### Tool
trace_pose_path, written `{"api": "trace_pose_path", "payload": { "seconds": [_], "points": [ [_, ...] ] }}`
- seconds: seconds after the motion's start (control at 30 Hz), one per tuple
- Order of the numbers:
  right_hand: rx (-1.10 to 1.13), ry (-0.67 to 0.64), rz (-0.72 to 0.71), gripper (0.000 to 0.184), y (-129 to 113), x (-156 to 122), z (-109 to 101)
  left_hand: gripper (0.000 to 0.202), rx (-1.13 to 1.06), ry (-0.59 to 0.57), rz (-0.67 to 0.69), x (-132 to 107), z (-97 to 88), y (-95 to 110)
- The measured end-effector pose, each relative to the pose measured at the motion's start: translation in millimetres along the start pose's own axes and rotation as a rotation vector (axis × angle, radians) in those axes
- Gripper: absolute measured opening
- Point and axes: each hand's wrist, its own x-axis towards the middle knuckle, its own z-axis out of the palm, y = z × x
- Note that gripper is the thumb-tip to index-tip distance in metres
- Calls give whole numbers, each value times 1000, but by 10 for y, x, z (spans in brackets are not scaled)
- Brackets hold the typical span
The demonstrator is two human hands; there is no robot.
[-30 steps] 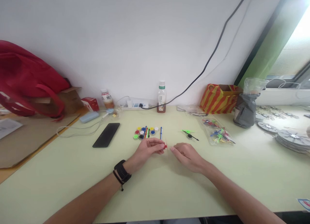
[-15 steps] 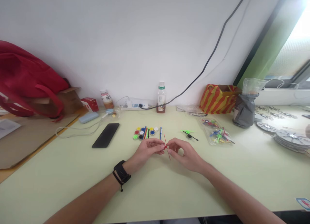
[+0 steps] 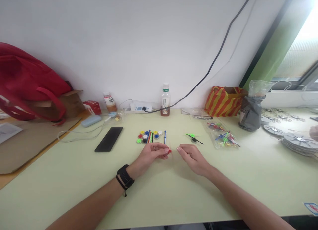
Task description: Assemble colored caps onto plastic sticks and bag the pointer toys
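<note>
My left hand (image 3: 157, 151) pinches a red arrow spinner (image 3: 170, 151) by its small round base. The spinner's thin arrow shows only as a faint pinkish blur upright beside the fingertips. My right hand (image 3: 192, 157) is a short way to the right, apart from the spinner. Its fingers are curled in with the thumb against them, and nothing shows between them. Beyond my left hand lie several round coloured spinner bases (image 3: 146, 136) and coloured arrows (image 3: 152, 136). Past my right hand lie a green arrow spinner (image 3: 191, 135) and a black arrow spinner (image 3: 194, 140).
Plastic bags of spinner parts (image 3: 225, 140) lie to the right, near stacked grey discs (image 3: 299, 143). A phone (image 3: 108, 139) lies on the left. A bottle (image 3: 165, 100), power strip (image 3: 139, 106) and striped bag (image 3: 223, 102) line the wall. Another person's hand (image 3: 314, 132) shows at the right edge.
My right hand has drawn back to the right from the spinner and its fingers have curled in. The red arrow, sharp before, is now blurred. My left hand stays in place.
</note>
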Motion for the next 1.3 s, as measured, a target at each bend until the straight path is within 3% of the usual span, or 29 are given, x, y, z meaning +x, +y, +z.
{"api": "trace_pose_path", "payload": {
  "seconds": [0.2, 0.5, 0.57, 0.73, 0.8, 0.87, 0.93, 0.97, 1.07, 1.13, 1.3],
  "points": [
    [188, -9, 29, 13, -59, 16, 21, 29, 14, -22, 17, 11, -10, -20],
    [216, -51, 26, 15, -20, 7, 51, 30, -1, -24, 34, 8, -8, -18],
    [222, -10, 23, 24, 2, -3, 51, 30, -4, -13, 42, 4, -4, -11],
    [309, 38, 92, 86, 41, -30, 85, 28, 3, 0, 79, -2, -5, -10],
    [324, 53, 98, 92, 36, -32, 93, 28, 6, 6, 84, -5, -8, -8],
    [313, 77, 94, 77, 14, -26, 76, 29, 11, 16, 85, -7, -10, -4],
    [293, 15, 105, 39, -19, -12, 33, 31, 11, 21, 86, -5, -9, 1],
    [293, -58, 118, 38, -36, -4, 7, 31, 8, 24, 85, -3, -7, 4],
    [317, -250, 150, 68, -72, 18, -54, 32, -4, 39, 81, 4, -2, 16],
    [313, -215, 146, 64, -75, 28, -57, 32, -6, 41, 80, 5, 2, 23],
    [319, -30, 118, 33, -35, 29, 18, 31, 10, 6, 85, -1, 9, 15]
  ]
}}
